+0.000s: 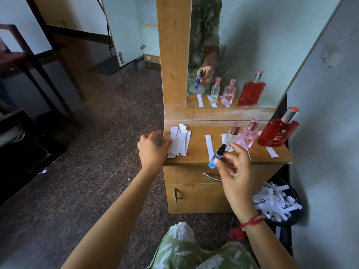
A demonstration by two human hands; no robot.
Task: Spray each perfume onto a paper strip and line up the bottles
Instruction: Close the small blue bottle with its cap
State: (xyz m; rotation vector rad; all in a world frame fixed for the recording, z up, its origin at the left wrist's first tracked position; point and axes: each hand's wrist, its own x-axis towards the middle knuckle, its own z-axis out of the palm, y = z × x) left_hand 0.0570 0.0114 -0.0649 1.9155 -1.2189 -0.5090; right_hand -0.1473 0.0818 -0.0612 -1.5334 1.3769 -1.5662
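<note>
1. The right hand (236, 171) pinches a small blue bottle (215, 159) between thumb and fingertips, the other fingers fanned out loosely. The bottle is tilted, its black spray top pointing up and away from the palm. It is held above the front edge of the counter (198, 131).
2. The bottle has a shiny blue body with a paler patch. Any writing on it is too small to read.
3. Just beyond the blue bottle a single white paper strip (209, 144) lies flat on the counter.
4. The left hand (153, 148) is spread, holding nothing. Its thumb tip is at the near edge of a loose pile of paper strips (179, 141).
5. Beyond the right hand's fingers three bottles stand in a row:
   - a clear bottle (232, 137) with a rose-coloured cap;
   - a pink bottle (248, 137) with a like cap and pale letters that look like "OGZ";
   - further to the right, a large red bottle (277, 131) with a silver cap, marked "RED ZX".
6. A strip (272, 151) shows under the red bottle.
7. Behind the row, a mirror (252, 45) reflects the bottles and the hand.
</note>
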